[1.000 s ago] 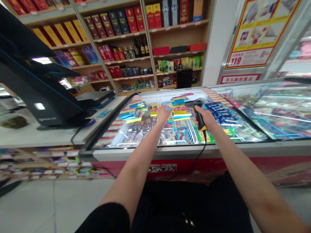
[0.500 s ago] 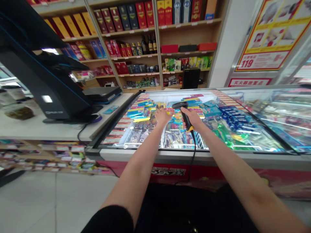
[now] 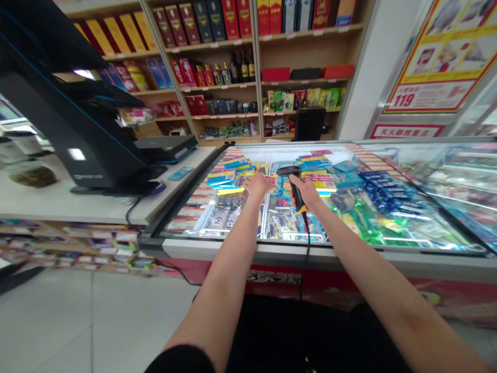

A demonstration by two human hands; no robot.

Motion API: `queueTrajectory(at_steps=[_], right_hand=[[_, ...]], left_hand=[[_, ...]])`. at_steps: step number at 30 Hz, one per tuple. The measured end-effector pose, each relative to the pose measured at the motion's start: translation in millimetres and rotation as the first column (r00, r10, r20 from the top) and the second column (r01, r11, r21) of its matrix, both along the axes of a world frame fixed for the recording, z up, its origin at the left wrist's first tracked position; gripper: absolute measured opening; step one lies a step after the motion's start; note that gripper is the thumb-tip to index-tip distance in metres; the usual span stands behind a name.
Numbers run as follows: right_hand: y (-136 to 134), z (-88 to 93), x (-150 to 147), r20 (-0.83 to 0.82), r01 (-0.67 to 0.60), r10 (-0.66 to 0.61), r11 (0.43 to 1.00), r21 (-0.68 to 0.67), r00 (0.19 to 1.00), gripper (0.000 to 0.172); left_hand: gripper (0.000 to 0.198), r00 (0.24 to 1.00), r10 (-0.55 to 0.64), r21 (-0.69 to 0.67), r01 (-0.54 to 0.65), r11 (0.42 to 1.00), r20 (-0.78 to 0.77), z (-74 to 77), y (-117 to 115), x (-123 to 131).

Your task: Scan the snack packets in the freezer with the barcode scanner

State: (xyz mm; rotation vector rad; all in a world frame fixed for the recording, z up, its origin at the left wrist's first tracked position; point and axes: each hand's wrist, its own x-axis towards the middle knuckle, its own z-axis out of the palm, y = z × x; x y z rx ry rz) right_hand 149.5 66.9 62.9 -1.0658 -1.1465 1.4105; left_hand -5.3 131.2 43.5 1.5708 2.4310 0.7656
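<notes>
My right hand (image 3: 308,192) is wrapped round the yellow-and-black handle of a corded barcode scanner (image 3: 292,176), whose head points away from me over the chest freezer's glass top (image 3: 248,228). My left hand (image 3: 258,184) reaches out over the same glass and pinches a pink-and-yellow packet (image 3: 269,177) in front of the scanner. Stacks of blue and yellow packets (image 3: 223,178) lie on the glass to the left of my left hand, and more (image 3: 320,178) lie beside the scanner.
A black till screen (image 3: 73,129) stands on the white counter (image 3: 58,207) at left, with a flat black device (image 3: 165,147) behind it. Shelves of boxed goods (image 3: 233,62) line the back wall. A second glass-topped freezer (image 3: 446,176) extends to the right.
Both hands and the scanner have drawn closer together over the glass. My view has shifted a little to the right and down.
</notes>
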Motion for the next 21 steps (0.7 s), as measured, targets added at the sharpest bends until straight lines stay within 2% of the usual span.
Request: queueTrajectory(at_steps=[5, 13, 17, 21], right_hand=[[-2, -0.4, 3, -0.011, 0.02, -0.02, 1.0, 0.007, 1.0, 0.033], [-2, -1.0, 3, -0.039, 0.04, -0.04, 0.999, -0.002, 0.998, 0.03], [-1, -2.1, 3, -0.027, 0.036, -0.036, 0.999, 0.021, 0.999, 0.031], [0, -2.1, 3, -0.026, 0.037, -0.036, 0.999, 0.037, 0.999, 0.031]], left_hand=[[0.096, 1.0, -0.022, 0.019, 0.023, 1.0, -0.01, -0.9, 0, -2], [0.113, 0.99, -0.135, -0.145, 0.138, 0.98, 0.031, 5.8, -3, -9], [0.123, 0.988, -0.136, -0.087, 0.143, 0.986, 0.076, 9.5, -6, -6], [0.12, 0.969, -0.179, -0.012, 0.184, 0.983, 0.17, 8.3, -6, -8]])
